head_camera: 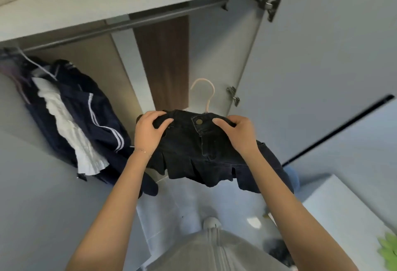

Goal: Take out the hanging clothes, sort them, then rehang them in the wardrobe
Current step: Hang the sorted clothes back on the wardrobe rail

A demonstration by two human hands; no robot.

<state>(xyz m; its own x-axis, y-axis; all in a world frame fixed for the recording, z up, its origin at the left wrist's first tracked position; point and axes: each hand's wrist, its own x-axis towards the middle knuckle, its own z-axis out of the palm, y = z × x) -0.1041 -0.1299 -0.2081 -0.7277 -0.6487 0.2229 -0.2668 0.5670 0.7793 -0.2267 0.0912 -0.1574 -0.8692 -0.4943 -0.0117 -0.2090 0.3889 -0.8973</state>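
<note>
Centrally, the left hand (150, 133) and right hand (238, 134) each grip one end of the waistband of a dark pleated skirt (199, 154), fingers curled over it. Its pale hanger hook (204, 90) rises between them. Farther, upper left, navy clothes (86, 116) hang from the wardrobe rail (129, 23).
</note>
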